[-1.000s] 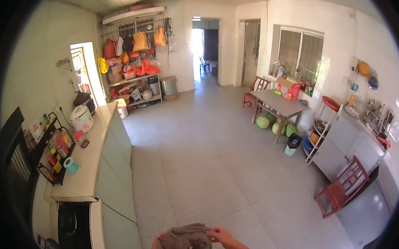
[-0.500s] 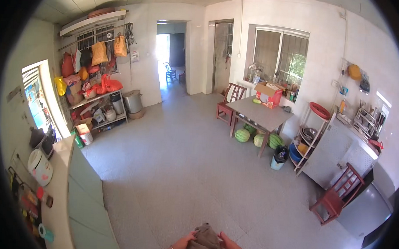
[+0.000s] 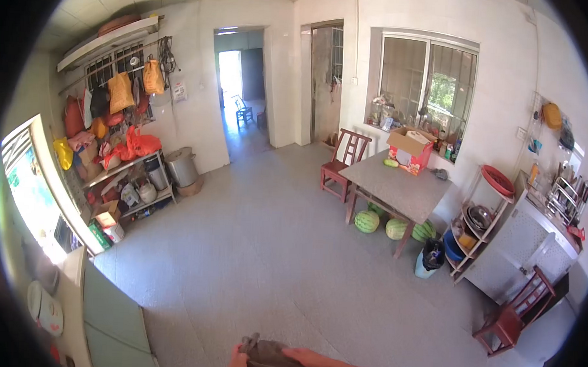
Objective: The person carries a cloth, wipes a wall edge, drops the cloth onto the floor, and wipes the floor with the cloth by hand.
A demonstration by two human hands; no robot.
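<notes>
Here's the brown cloth [image 3: 271, 362], bunched up in front of me, low down, clear above the grey floor [image 3: 239, 278], and I've got it in both hands! My left hand [image 3: 237, 363] has its fingers closed on the left side; my right hand [image 3: 306, 358] comes in across the top right, fingers gripping too, their tips hidden in the folds.

Out to my left, a white rice cooker [image 3: 45, 309] stands beside a pale green cabinet [image 3: 113, 310]. Ahead on the right, there's the table [image 3: 388, 181], carrying an open red box [image 3: 412, 151], with watermelons [image 3: 366, 221] on the floor underneath! A red chair [image 3: 344, 167] stands at its left, a black-lined bin [image 3: 428, 261] near its right front leg. Far left, red and orange bags crowd a metal shelf [image 3: 116, 170].
</notes>
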